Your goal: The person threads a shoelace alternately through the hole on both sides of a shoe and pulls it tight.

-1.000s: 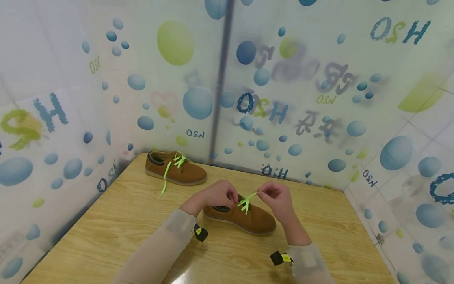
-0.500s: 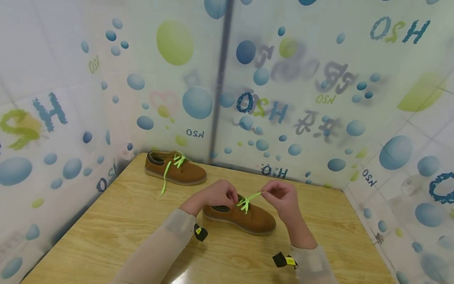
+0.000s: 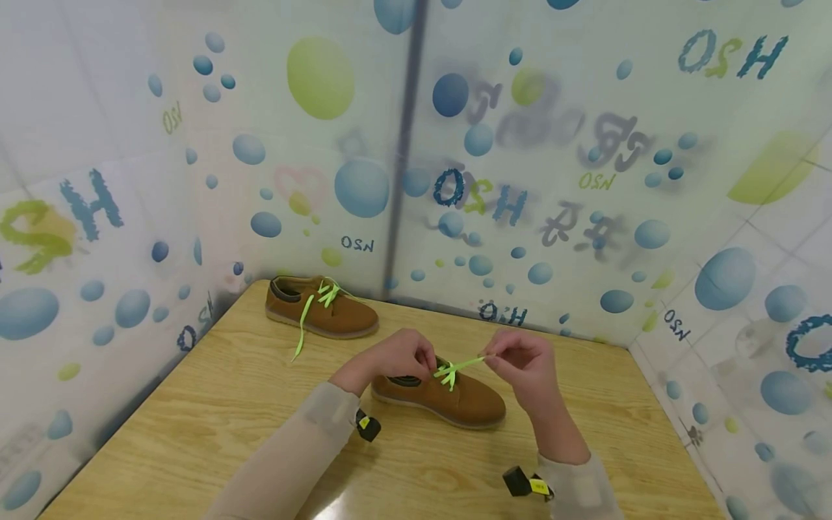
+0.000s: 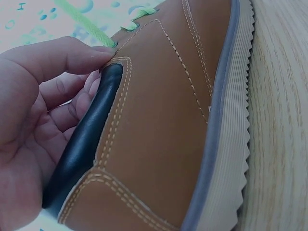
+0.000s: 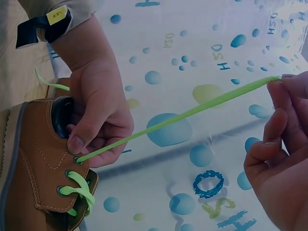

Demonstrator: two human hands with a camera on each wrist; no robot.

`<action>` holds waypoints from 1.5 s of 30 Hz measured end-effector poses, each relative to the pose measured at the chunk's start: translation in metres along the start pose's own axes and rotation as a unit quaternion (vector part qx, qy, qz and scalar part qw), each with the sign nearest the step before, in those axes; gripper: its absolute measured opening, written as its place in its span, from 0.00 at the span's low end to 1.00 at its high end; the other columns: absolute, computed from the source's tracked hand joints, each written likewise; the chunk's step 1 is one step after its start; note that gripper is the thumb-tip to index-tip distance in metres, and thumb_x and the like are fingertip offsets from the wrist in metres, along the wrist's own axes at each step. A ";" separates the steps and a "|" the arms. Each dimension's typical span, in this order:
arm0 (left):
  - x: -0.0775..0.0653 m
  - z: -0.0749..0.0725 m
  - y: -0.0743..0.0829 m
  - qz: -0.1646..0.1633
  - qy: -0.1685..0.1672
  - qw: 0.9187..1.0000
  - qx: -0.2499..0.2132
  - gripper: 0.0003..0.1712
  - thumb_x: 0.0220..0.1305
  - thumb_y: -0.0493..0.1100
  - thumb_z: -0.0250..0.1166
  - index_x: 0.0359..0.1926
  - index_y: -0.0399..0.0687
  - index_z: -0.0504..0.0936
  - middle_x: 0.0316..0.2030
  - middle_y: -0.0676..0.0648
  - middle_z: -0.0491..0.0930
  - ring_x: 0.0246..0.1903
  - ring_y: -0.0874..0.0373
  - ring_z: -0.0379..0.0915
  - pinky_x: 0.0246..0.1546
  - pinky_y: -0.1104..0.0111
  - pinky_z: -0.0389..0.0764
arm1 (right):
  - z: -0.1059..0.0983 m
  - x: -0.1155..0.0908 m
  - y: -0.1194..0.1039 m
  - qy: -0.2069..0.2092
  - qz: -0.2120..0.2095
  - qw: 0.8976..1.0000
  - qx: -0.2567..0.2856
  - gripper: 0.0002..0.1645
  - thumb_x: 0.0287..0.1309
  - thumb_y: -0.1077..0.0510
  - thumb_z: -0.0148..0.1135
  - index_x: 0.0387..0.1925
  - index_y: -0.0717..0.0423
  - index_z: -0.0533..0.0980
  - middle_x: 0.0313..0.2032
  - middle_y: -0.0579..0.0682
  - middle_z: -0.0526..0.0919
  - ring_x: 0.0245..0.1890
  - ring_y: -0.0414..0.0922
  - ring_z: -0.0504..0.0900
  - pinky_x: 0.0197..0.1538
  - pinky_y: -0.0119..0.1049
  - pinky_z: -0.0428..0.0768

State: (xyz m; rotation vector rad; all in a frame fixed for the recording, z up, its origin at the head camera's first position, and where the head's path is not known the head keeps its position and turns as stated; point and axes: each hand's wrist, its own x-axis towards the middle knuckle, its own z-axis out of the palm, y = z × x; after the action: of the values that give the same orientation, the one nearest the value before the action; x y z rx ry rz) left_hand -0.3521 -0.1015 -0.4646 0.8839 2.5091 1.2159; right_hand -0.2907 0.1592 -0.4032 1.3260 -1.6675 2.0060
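A brown lace-up shoe [image 3: 471,404] stands on the table, its toe to the right. My left hand [image 3: 403,354] grips its upper edge by the top eyelet [image 5: 77,160]. In the left wrist view, the thumb [image 4: 79,58] presses the brown outside while fingers sit behind the dark padded collar [image 4: 91,127]. The right hand [image 3: 529,365], out beyond the laces, pinches a bright green shoelace [image 5: 183,115] near its end. From that top eyelet the lace runs straight and taut to those fingertips. Lower down, more green lace [image 5: 79,185] crosses through other eyelets.
Farther back on the left stands a second brown shoe [image 3: 351,318], with a loose green lace end [image 3: 303,328] hanging over its side onto the wooden table [image 3: 195,412]. Walls printed with bubbles [image 3: 552,144] rise behind the table and along both sides.
The right hand has moved rightward and a little down, and a longer stretch of lace spans from shoe to fingers. The left hand and both shoes stay in place.
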 end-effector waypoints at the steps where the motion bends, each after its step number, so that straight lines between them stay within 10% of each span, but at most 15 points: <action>1: 0.000 0.000 0.000 0.000 0.000 1.000 -0.001 0.05 0.59 0.35 0.74 0.33 0.50 0.89 0.29 0.55 0.86 0.30 0.63 0.78 0.36 0.69 0.81 | 0.000 0.000 0.000 -0.008 -0.008 1.000 0.003 0.04 0.65 0.73 0.67 0.33 0.68 0.81 0.36 0.44 0.90 0.36 0.40 0.85 0.41 0.29 0.85; 10: 0.001 -0.003 -0.005 0.015 0.001 1.000 -0.004 0.04 0.60 0.36 0.73 0.35 0.50 0.90 0.31 0.55 0.87 0.31 0.64 0.80 0.37 0.70 0.83 | -0.001 0.003 -0.003 -0.186 -0.013 0.982 -0.012 0.10 0.59 0.78 0.67 0.36 0.63 0.83 0.29 0.55 0.84 0.28 0.45 0.77 0.32 0.38 0.81; 20: -0.001 -0.011 -0.006 0.009 0.029 0.997 -0.070 0.09 0.69 0.35 0.62 0.41 0.41 0.90 0.31 0.52 0.85 0.31 0.61 0.78 0.37 0.68 0.81 | 0.022 -0.004 -0.003 -0.349 0.134 0.925 -0.063 0.07 0.62 0.70 0.71 0.33 0.56 0.85 0.26 0.56 0.86 0.25 0.33 0.73 0.29 0.28 0.78; 25: -0.002 -0.009 -0.003 -0.001 0.047 0.996 -0.076 0.09 0.69 0.36 0.62 0.42 0.38 0.88 0.30 0.49 0.84 0.30 0.61 0.76 0.35 0.69 0.79 | 0.036 -0.008 0.008 -0.412 0.201 0.881 -0.116 0.05 0.64 0.61 0.73 0.31 0.53 0.86 0.25 0.49 0.86 0.25 0.27 0.73 0.31 0.28 0.80; 32: 0.001 -0.007 -0.009 -0.040 0.174 0.983 -0.049 0.06 0.68 0.38 0.63 0.39 0.44 0.87 0.32 0.50 0.83 0.30 0.59 0.74 0.32 0.67 0.78 | 0.050 -0.011 0.023 -0.482 0.252 0.825 -0.152 0.01 0.62 0.64 0.74 0.35 0.56 0.88 0.31 0.46 0.90 0.30 0.24 0.79 0.40 0.28 0.85; 36: 0.002 -0.007 -0.017 -0.092 0.235 0.967 0.013 0.07 0.70 0.39 0.63 0.38 0.46 0.88 0.33 0.49 0.84 0.33 0.56 0.77 0.38 0.63 0.80 | 0.041 -0.013 0.031 -0.419 0.261 0.848 -0.193 0.04 0.62 0.64 0.74 0.33 0.52 0.88 0.29 0.41 0.88 0.28 0.27 0.79 0.36 0.28 0.84; 40: 0.003 -0.007 -0.025 -0.133 0.199 0.968 0.079 0.12 0.74 0.43 0.62 0.42 0.44 0.90 0.35 0.49 0.86 0.33 0.56 0.78 0.40 0.62 0.80 | 0.025 -0.013 0.046 -0.240 0.277 0.883 -0.294 0.08 0.64 0.61 0.74 0.30 0.45 0.86 0.26 0.39 0.84 0.25 0.34 0.78 0.32 0.30 0.80; 45: 0.002 -0.007 -0.031 -0.142 0.114 0.979 0.093 0.20 0.81 0.48 0.56 0.38 0.44 0.90 0.22 0.52 0.73 0.24 0.58 0.66 0.32 0.66 0.70 | 0.010 -0.017 0.071 -0.046 0.309 0.868 -0.387 0.04 0.65 0.59 0.74 0.34 0.46 0.86 0.29 0.42 0.86 0.29 0.39 0.78 0.34 0.34 0.78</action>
State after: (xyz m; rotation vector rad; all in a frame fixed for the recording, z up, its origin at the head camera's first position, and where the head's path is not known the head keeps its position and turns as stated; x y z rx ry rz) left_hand -0.3693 -0.1195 -0.4842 0.4157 2.8450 1.0546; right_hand -0.3224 0.1329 -0.4643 0.6339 -2.7723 1.1859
